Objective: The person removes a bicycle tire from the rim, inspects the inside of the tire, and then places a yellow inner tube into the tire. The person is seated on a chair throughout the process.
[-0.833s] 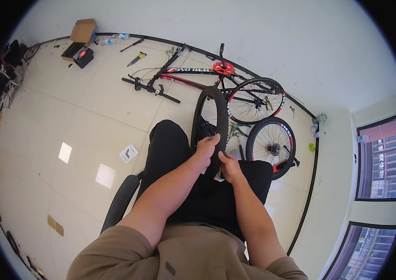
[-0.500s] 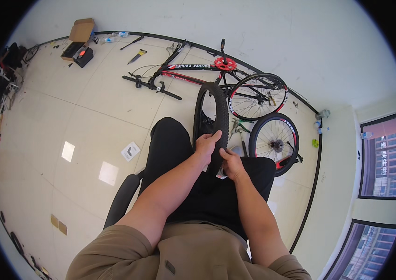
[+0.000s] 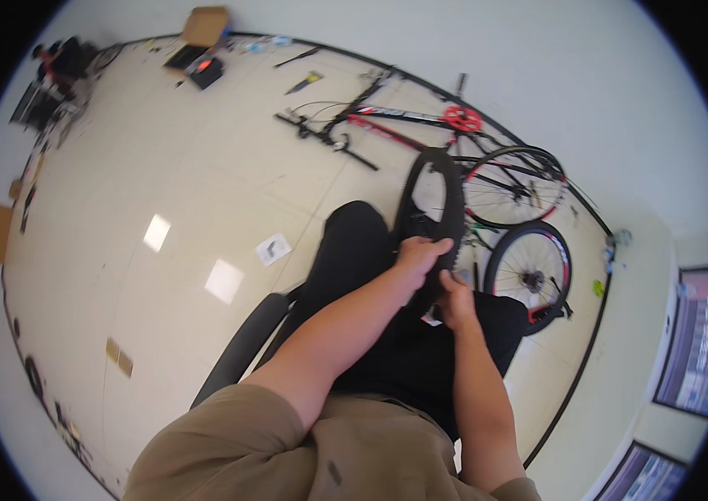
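A black bicycle tire point(image 3: 452, 196) with a knobby tread stands upright between my knees, its loop seen as a narrow oval. My left hand point(image 3: 423, 257) is closed round its near part, thumb lying along the tread. Just below and to the right, my right hand point(image 3: 456, 299) grips the same tire from the other side. Both hands are slightly blurred, and the lowest part of the tire is hidden by them and my lap. Whether a tube or rim sits inside the tire, I cannot tell.
Beyond my knees a red and black bicycle frame point(image 3: 395, 121) lies along the wall, one wheel point(image 3: 514, 188) at its rear. A loose wheel point(image 3: 529, 280) with a cassette lies right of my knee. A leaflet point(image 3: 273, 249), a yellow-black tool point(image 3: 304, 82) and an open box point(image 3: 205, 27) are leftward.
The whole view has swung left, so the bicycle, wheels and my hands sit farther right in the picture. Both hands keep their hold on the tire.
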The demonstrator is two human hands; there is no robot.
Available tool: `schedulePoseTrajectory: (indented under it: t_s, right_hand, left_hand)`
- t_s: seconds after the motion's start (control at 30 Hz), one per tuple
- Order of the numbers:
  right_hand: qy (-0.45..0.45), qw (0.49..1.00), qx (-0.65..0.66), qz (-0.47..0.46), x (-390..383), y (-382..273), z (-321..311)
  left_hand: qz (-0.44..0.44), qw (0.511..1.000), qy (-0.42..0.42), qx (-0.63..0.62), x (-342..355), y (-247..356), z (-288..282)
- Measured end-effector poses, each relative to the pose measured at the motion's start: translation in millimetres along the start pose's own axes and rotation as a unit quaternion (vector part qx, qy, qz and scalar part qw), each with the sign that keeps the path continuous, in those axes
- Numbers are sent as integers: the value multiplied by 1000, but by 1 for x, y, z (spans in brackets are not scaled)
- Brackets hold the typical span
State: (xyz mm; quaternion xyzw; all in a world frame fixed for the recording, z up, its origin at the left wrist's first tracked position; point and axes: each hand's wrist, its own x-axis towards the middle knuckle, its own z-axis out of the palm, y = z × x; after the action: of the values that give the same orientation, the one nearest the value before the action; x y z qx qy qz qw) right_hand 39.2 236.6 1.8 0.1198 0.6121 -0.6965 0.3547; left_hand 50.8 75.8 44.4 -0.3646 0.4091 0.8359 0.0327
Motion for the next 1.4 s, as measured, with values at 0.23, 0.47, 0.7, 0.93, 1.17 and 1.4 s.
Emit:
schedulePoseTrajectory:
  t_s: [0.23,0.47,0.7,0.93,1.17,1.4]
  right_hand:
    - [-58,995,81,-20,-2,-7,18]
    - [29,995,-37,-93,18,7,4]
    - [99,932,-231,-262,30,26,10]
    - [22,953,-125,-274,41,23,16]
    - [91,949,-234,-192,29,-53,45]
    - [72,969,-220,-81,44,-96,48]
  left_hand:
    - [30,997,28,67,12,-25,1]
    - [242,934,165,204,-7,-10,18]
    - [233,935,172,204,3,7,13]
    - [12,989,83,120,16,-8,27]
    - [25,999,21,-2,14,9,36]
    - [15,997,76,7,6,0,34]
